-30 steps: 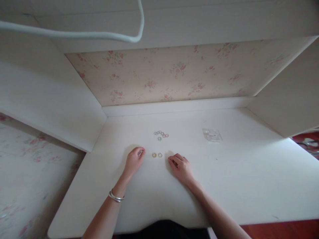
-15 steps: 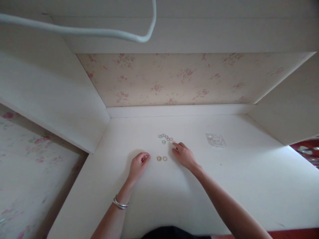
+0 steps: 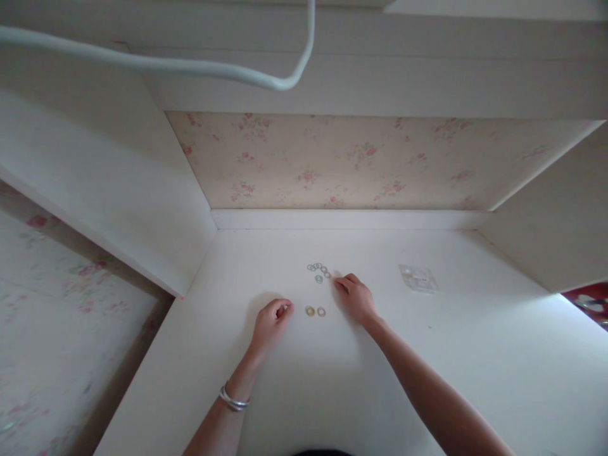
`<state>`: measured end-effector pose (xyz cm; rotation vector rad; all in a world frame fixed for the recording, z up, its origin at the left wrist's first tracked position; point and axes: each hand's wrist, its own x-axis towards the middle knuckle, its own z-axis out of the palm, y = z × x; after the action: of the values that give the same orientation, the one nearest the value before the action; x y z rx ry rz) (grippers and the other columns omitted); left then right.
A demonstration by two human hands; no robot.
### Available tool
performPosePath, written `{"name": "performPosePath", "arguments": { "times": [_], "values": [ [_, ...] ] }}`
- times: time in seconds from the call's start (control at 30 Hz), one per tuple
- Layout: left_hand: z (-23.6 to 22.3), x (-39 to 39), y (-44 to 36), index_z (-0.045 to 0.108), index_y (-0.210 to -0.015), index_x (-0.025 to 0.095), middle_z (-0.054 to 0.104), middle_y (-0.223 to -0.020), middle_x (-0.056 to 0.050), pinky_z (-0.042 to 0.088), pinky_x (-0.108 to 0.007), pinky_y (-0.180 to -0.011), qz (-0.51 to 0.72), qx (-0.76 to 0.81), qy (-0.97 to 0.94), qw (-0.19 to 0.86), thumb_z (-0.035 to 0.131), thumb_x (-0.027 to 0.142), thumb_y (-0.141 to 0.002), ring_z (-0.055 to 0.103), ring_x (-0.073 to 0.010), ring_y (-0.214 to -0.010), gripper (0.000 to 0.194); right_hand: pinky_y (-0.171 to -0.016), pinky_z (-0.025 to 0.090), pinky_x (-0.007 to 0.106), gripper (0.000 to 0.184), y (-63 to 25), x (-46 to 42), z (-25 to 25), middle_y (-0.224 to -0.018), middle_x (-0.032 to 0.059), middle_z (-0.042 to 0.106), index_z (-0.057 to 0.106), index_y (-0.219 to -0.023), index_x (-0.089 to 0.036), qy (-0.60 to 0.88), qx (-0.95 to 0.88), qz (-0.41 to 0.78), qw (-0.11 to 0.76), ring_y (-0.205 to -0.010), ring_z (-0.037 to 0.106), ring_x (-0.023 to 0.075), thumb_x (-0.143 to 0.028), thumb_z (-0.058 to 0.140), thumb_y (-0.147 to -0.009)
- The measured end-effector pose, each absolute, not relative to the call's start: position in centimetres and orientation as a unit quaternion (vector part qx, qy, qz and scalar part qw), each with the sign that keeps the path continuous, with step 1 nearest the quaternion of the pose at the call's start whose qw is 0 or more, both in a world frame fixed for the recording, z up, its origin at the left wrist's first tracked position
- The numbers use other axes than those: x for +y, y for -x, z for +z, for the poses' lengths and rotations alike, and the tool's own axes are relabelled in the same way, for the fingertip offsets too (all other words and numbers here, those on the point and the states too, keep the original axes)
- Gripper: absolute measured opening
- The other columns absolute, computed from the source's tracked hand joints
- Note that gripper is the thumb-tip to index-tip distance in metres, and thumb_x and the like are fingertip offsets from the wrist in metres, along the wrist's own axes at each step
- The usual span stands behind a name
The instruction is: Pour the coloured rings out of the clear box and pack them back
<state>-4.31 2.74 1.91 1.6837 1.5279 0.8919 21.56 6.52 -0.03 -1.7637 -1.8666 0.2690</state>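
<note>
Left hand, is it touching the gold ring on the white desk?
Apart. The head view shows it: a strip of the white desk is visible between the left hand and the gold ring.

White desk (image 3: 498,361), small rings (image 3: 318,278), clear plastic packet (image 3: 418,278).

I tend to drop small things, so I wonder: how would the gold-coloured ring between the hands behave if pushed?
The gold-coloured ring would probably slide rather than roll, since it lies flat on the smooth-looking white desk. Its thin band and open middle suggest it is light. Pushed rightward, it might nudge the pale ring beside it.
</note>
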Motion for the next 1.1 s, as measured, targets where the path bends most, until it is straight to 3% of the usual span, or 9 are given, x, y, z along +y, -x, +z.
{"name": "performPosePath", "arguments": {
  "times": [0.23,0.43,0.67,1.1],
  "values": [
    [1.7,2.8,4.4,0.066,-0.085,0.018,0.051,-0.062,0.002,0.036,-0.021,-0.055,0.344,0.583,-0.650,0.346,0.047,0.043,-0.082,0.045,-0.0114,-0.058,0.032,-0.068,0.044,0.027,0.031,-20.5,3.8,-0.1,-0.089,0.0051,0.061,0.068,-0.090,-0.022,0.621,-0.670,0.154,0.377,-0.075,0.058,0.0150,-0.039,0.043,-0.090],
    [1.9,2.7,4.2,0.066,-0.085,0.018,0.049,-0.060,0.002,0.036,-0.020,-0.054,0.341,0.588,-0.650,0.342,0.047,0.043,-0.082,0.045,-0.0109,-0.057,0.032,-0.067,0.045,0.027,0.030,-19.2,1.2,0.2,-0.087,0.0067,0.061,0.067,-0.088,-0.021,0.597,-0.677,0.194,0.384,-0.074,0.058,0.0155,-0.037,0.043,-0.090],
    [1.6,2.7,4.2,0.065,-0.085,0.018,0.049,-0.062,0.003,0.035,-0.021,-0.056,0.343,0.584,-0.655,0.334,0.047,0.043,-0.084,0.044,-0.0106,-0.058,0.031,-0.073,0.045,0.028,0.025,-18.9,0.0,0.0,-0.090,0.0053,0.062,0.067,-0.095,-0.023,0.565,-0.732,0.168,0.342,-0.081,0.057,0.0157,-0.031,0.043,-0.092],
    [1.5,2.8,4.2,0.065,-0.086,0.018,0.049,-0.062,0.003,0.035,-0.021,-0.056,0.336,0.586,-0.661,0.326,0.047,0.042,-0.085,0.044,-0.0104,-0.058,0.030,-0.072,0.041,0.029,0.026,-18.1,0.1,0.3,-0.088,0.0029,0.063,0.068,-0.100,-0.029,0.552,-0.789,0.106,0.248,-0.076,0.057,0.0141,-0.035,0.044,-0.092]
  ]
}}
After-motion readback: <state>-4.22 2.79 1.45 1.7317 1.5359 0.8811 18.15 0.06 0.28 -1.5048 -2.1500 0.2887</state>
